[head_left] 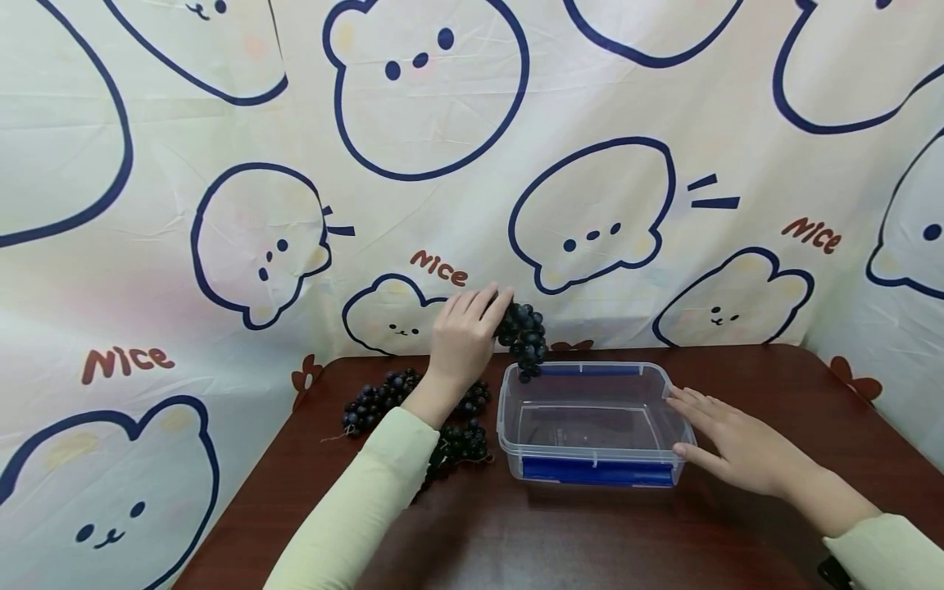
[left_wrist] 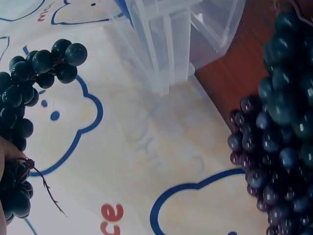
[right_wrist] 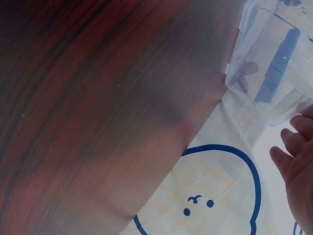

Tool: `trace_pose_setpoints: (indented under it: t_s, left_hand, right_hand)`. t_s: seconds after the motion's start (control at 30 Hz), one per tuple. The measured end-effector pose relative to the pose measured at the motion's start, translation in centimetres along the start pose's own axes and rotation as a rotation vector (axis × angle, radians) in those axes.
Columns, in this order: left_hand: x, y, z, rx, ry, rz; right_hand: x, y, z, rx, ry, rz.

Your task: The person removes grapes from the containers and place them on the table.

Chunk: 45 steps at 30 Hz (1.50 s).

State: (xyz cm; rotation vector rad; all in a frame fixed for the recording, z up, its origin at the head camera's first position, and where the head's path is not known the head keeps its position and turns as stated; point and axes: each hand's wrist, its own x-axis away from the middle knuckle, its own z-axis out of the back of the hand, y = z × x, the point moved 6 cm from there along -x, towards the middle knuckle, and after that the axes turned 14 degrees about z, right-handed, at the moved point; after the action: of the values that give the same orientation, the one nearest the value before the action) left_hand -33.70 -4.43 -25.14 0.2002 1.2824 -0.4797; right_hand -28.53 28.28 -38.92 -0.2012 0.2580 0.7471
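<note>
A bunch of dark grapes (head_left: 524,336) hangs from my left hand (head_left: 466,332), which grips its upper end above the far left corner of a clear plastic container (head_left: 590,459). In the left wrist view the held grapes (left_wrist: 41,61) show a thin bare stem beside the hand. The container has no lid on it, and blue clips line its near and far sides. My right hand (head_left: 726,442) rests against the container's right side, fingers extended; the right wrist view shows the hand (right_wrist: 301,166) at the container wall (right_wrist: 234,63).
More bunches of dark grapes (head_left: 379,401) lie on the brown table (head_left: 590,541) left of the container, partly hidden by the left arm. A cloth with cartoon faces (head_left: 428,106) hangs behind the table. A small black object (head_left: 833,571) shows beside the right sleeve.
</note>
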Motion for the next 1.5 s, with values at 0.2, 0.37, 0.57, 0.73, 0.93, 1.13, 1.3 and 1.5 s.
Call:
trace_pose_setpoints:
  t_s: [0.2,0.37,0.57,0.73,0.93,1.13,1.3,1.5]
  left_hand:
    - [0.0,-1.8,1.3,-0.034,-0.012,0.018]
    - [0.1,-3.3,2.2,-0.043,-0.045,0.065]
    - [0.5,-4.7,3.4,-0.048,-0.048,0.082]
    - [1.2,-5.8,4.3,-0.071,-0.044,0.08]
    - [2.3,-7.5,5.4,-0.084,-0.035,0.093]
    - [3.4,-9.3,6.7,-0.089,-0.028,0.119]
    - [4.4,-10.5,7.6,-0.14,-0.024,0.114]
    - [5.9,-11.5,8.5,-0.188,-0.027,0.097]
  right_hand:
    - [0.0,-0.2,0.1,-0.002,0.003,0.007]
    - [0.0,-0.1,0.1,0.003,0.004,0.001]
    - [0.1,-0.2,0.2,0.013,0.015,0.012]
    - [0.1,-0.3,0.3,0.002,0.011,0.007]
    - [0.1,-0.1,0.3,-0.011,-0.006,-0.009]
    - [0.1,0.1,0.0,-0.009,-0.007,-0.01]
    - [0.1,0.0,0.1,-0.01,-0.003,-0.008]
    - [0.1,-0.1,0.1,-0.008,0.003,-0.003]
